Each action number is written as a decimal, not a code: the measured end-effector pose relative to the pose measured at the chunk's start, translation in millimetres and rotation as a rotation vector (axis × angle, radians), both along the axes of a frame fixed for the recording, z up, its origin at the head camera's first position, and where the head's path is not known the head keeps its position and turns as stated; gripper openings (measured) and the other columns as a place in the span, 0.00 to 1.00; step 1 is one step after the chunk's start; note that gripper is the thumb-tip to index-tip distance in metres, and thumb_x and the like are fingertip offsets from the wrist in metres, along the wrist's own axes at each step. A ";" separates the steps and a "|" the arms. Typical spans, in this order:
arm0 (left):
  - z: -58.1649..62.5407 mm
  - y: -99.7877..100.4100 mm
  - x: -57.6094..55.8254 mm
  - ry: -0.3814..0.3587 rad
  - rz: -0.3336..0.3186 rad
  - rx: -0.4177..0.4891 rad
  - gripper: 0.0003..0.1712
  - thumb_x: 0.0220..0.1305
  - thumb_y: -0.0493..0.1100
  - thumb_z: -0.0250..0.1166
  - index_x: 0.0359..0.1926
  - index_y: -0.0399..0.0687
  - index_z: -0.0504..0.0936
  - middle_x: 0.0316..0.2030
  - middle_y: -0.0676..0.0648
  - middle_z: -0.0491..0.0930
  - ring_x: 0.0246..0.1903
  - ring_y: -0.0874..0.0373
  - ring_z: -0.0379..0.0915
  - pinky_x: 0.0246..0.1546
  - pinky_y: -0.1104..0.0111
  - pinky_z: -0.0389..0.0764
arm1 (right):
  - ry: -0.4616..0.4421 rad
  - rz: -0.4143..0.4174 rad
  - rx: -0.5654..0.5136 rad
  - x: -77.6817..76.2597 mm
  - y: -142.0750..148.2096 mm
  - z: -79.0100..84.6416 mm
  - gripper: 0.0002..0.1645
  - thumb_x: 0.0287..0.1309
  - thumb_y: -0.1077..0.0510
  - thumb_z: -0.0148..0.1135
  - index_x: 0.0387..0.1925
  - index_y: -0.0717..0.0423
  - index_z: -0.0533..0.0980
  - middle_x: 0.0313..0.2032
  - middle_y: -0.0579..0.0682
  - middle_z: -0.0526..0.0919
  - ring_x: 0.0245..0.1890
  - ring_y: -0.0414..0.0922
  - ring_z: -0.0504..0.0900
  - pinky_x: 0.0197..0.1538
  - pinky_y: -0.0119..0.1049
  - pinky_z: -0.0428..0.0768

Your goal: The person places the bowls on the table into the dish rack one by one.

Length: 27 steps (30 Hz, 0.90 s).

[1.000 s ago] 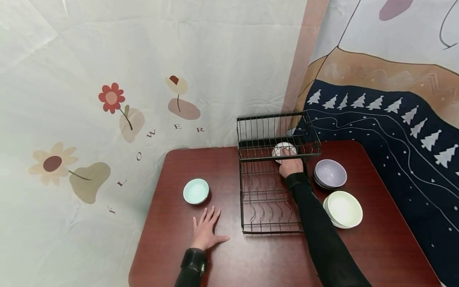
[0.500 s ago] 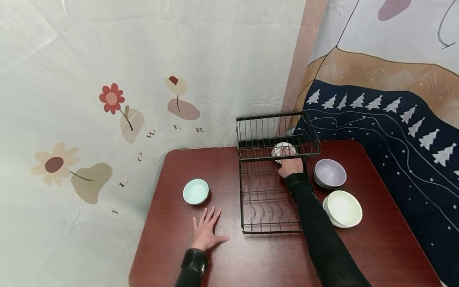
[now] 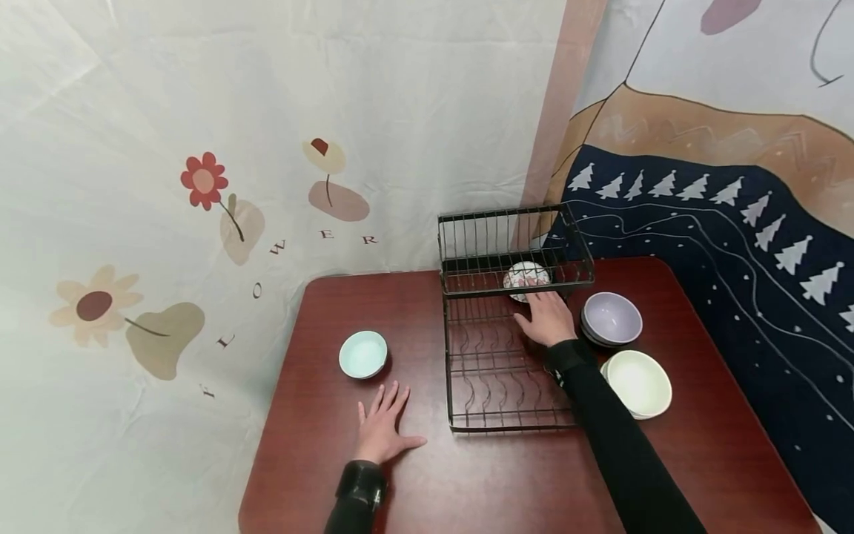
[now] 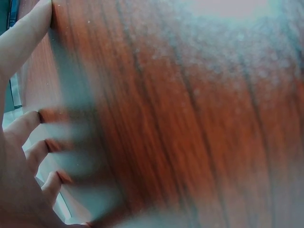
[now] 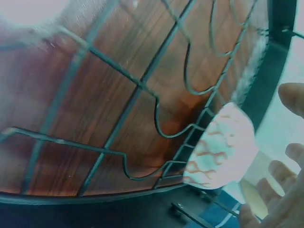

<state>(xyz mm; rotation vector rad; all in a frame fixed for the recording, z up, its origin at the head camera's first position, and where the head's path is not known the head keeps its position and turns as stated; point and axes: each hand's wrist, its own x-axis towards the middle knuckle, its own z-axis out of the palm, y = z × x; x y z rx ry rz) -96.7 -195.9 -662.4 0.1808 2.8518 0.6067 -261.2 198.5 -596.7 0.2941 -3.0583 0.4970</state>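
A white patterned bowl (image 3: pixel 525 276) sits in the back part of the black wire dish rack (image 3: pixel 487 430), below its upper tier; the right wrist view shows the patterned bowl (image 5: pixel 221 149) against the wires. Just in front of it is my right hand (image 3: pixel 548 317), fingers spread and stretched toward it, holding nothing. In the right wrist view a gap shows between the right hand (image 5: pixel 280 190) and the bowl. My left hand (image 3: pixel 383 434) rests on the table with fingers spread, and the left wrist view shows its fingertips touching the wood. Beyond it stands a mint bowl (image 3: pixel 363 354).
Right of the rack stand stacked lavender bowls (image 3: pixel 612 319) and, nearer, stacked cream bowls (image 3: pixel 639 384). The right forearm passes close beside the cream stack. The reddish-brown table (image 3: pixel 320 482) meets a printed cloth backdrop (image 3: pixel 373 89) behind.
My right hand has let go of the patterned bowl, drawn back toward me and straightened its fingers. The bowl stays in the rack. My left hand has not moved.
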 end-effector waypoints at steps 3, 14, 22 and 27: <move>-1.2 0.5 -1.1 -0.001 0.000 0.002 0.66 0.48 0.69 0.86 0.85 0.56 0.68 0.87 0.43 0.61 0.88 0.36 0.51 0.81 0.22 0.45 | 0.010 0.023 -0.026 17.5 2.3 4.9 0.43 0.80 0.46 0.62 0.82 0.67 0.64 0.80 0.73 0.66 0.83 0.70 0.62 0.89 0.62 0.54; -2.4 2.1 -1.7 0.001 0.001 0.009 0.66 0.48 0.68 0.87 0.85 0.56 0.69 0.87 0.43 0.62 0.87 0.36 0.51 0.81 0.22 0.45 | 0.167 0.021 -0.125 102.7 16.4 5.8 0.49 0.76 0.42 0.67 0.88 0.52 0.59 0.86 0.62 0.60 0.86 0.65 0.58 0.88 0.60 0.53; -4.3 1.2 -1.5 0.009 0.002 0.033 0.66 0.47 0.67 0.87 0.84 0.55 0.69 0.86 0.42 0.62 0.87 0.35 0.52 0.81 0.21 0.44 | 0.278 -0.012 -0.115 158.0 27.7 -3.1 0.51 0.68 0.42 0.72 0.85 0.51 0.64 0.82 0.64 0.68 0.82 0.66 0.65 0.87 0.60 0.57; -3.9 0.3 -3.1 0.000 0.003 0.017 0.67 0.48 0.67 0.87 0.85 0.55 0.68 0.87 0.42 0.61 0.88 0.35 0.51 0.81 0.21 0.43 | 0.318 -0.039 -0.129 182.1 26.2 -14.1 0.51 0.70 0.37 0.70 0.86 0.47 0.63 0.82 0.62 0.68 0.81 0.64 0.67 0.84 0.61 0.60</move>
